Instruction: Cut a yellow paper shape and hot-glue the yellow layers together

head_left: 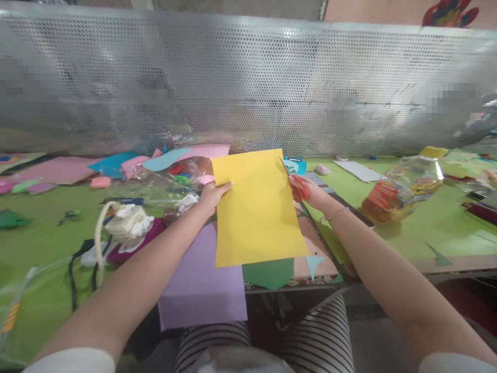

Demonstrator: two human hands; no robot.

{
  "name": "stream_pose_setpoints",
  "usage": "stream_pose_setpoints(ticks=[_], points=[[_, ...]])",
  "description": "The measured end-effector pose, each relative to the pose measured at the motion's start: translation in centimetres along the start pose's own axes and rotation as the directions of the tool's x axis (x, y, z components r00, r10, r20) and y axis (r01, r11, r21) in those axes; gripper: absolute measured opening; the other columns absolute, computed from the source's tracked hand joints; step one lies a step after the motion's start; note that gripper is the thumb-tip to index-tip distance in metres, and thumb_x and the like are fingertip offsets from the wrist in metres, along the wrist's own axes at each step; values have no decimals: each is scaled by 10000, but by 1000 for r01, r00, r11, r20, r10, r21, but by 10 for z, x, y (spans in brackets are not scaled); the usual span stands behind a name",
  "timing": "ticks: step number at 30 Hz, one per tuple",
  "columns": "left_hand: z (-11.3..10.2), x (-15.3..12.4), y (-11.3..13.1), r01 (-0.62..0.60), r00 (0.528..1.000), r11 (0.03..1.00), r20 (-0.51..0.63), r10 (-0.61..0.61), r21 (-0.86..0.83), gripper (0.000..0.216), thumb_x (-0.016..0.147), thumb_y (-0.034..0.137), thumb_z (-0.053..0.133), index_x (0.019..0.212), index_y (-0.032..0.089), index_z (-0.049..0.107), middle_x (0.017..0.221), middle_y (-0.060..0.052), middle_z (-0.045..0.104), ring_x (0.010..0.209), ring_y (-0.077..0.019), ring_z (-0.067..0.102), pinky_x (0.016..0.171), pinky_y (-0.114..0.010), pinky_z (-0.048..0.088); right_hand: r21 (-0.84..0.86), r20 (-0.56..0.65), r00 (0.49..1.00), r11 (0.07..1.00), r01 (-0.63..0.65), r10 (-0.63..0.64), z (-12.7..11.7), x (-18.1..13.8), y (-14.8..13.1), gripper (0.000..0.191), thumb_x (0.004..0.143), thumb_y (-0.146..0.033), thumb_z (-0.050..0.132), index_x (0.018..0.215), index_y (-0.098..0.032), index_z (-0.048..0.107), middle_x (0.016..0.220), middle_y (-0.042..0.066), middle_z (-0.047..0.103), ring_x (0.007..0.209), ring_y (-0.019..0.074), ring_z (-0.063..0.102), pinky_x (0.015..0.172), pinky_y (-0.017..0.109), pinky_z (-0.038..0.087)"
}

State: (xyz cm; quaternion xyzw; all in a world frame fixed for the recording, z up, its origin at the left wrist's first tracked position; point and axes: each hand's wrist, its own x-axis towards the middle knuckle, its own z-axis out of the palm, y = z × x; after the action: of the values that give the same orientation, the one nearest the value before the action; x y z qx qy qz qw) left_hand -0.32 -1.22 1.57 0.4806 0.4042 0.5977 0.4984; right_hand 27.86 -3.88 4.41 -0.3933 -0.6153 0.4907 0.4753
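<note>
I hold a yellow sheet of paper [256,207] up in front of me over the green table [46,233]. My left hand [212,197] pinches its left edge near the top, fingers closed on it. My right hand [306,190] grips red-handled scissors [300,189] at the sheet's right edge, where the blades meet the paper. A lilac sheet [198,285] and a dark green piece [269,273] lie below the yellow one at the table's front edge.
A perforated metal screen [248,83] closes the back. Pink and blue paper pieces [116,166], clear plastic wrap [182,178], a bag with white items [128,223] and black cord lie left. A plastic packet [404,186] and a white card [359,171] lie right.
</note>
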Motion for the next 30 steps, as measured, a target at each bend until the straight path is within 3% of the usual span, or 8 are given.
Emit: stream_pose_setpoints(ticks=[7,22,30], points=[[-1,0,1,10,1000,1000,14,-10,-16,396,499,323,813,821,132,684,901,-90,713,764,-222,668,753,-340,523,-1,94,995,1000,-16,16,1,-1,-1,446,702,-624,594,661,-196,474,508,-35,459,422,84,398,410,236,290],[1,-2,2,31,999,999,6,-31,12,393,499,325,808,819,134,684,874,-85,715,733,-221,669,719,-336,531,36,19,999,999,30,-30,0,1,1,393,721,-535,642,656,-185,476,536,-40,462,416,73,413,401,227,285],[1,-2,8,13,1000,996,-1,-13,89,404,478,328,807,813,137,684,837,-83,716,750,-246,671,728,-358,524,-62,10,1000,998,20,-19,-1,-2,-6,428,704,-591,622,654,-200,458,492,-44,443,421,82,400,425,236,303]])
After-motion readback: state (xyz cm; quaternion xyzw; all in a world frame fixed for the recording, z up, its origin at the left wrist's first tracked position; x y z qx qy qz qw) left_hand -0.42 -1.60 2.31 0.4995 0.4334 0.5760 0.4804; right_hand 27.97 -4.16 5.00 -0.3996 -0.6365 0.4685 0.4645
